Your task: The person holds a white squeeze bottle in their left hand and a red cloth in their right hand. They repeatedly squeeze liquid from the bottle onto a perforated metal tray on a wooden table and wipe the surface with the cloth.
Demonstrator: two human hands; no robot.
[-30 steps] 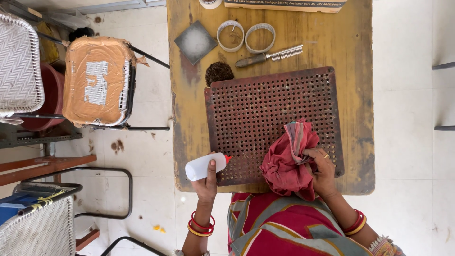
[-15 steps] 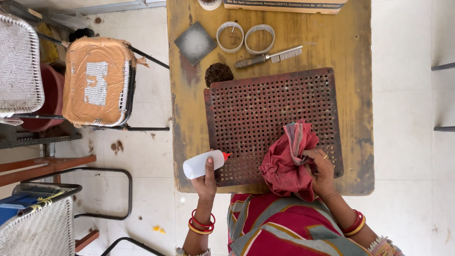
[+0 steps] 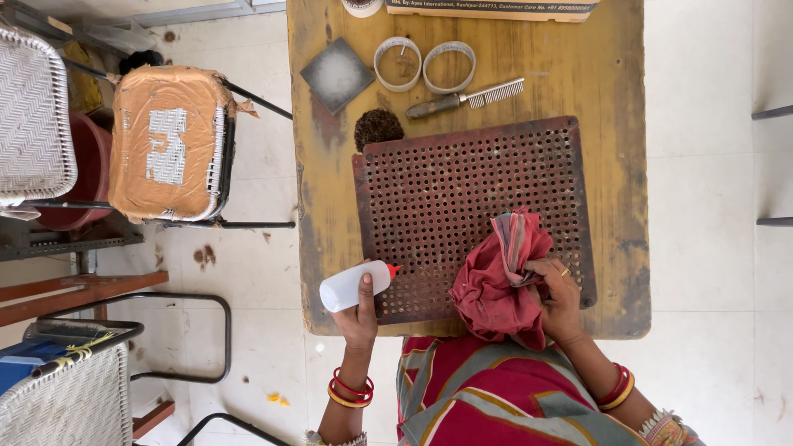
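Worn yellow table (image 3: 607, 74) fills the view. Left hand (image 3: 360, 307) grips a white squeeze bottle (image 3: 355, 284) at seven o'clock of the perforated tray (image 3: 471, 211); right hand (image 3: 560, 299) clutches a red cloth (image 3: 496, 281) at five. Wiping underway, likely. Comb (image 3: 467, 97), two rings (image 3: 424, 63) and a dark tuft (image 3: 378, 128) lie at twelve, clear of the work.

A worn yellow wooden surface (image 3: 611, 165) stands on a pale tiled floor (image 3: 710, 124); woven chairs (image 3: 33, 116) crowd the left.
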